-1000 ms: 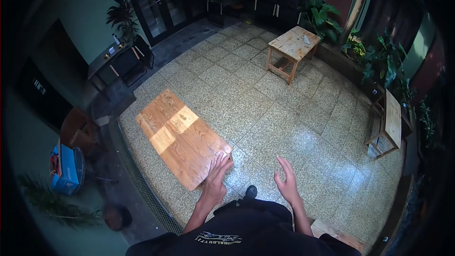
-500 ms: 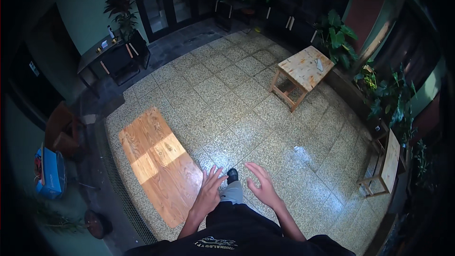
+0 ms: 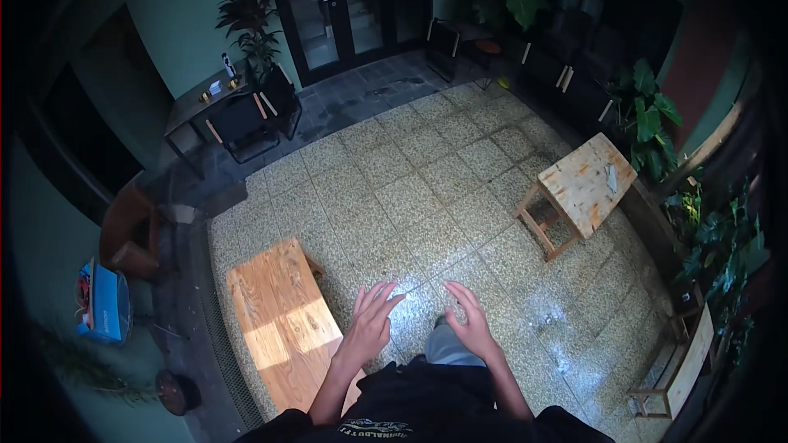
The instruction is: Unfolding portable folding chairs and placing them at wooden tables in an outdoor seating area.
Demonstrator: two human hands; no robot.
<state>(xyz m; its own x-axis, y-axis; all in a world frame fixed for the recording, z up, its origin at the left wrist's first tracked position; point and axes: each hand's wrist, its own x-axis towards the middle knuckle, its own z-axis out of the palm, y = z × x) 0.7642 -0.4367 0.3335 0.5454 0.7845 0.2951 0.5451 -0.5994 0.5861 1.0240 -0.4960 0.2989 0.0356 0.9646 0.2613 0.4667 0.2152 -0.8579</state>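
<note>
Though apart, two hands (image 3: pixel 365 338) (image 3: pixel 471 326) near one wooden table (image 3: pixel 287 332)

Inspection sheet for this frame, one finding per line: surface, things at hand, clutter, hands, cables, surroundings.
Surface: speckled tile floor, with bright reflections.
Things at hand: brown wooden table, low, at the left, crossed by a sunlit patch.
Clutter: small pale item on the farther wooden table; blue box at far left, its reddish contents unclear.
Left hand: open, holding nothing, nearest the brown wooden table; contact cannot be told.
Right hand: open, holding nothing, apart from the left hand.
Cables: nothing seen.
Surroundings: glass-paned door, black armchair, leafy plant, wooden bench at right.
</note>
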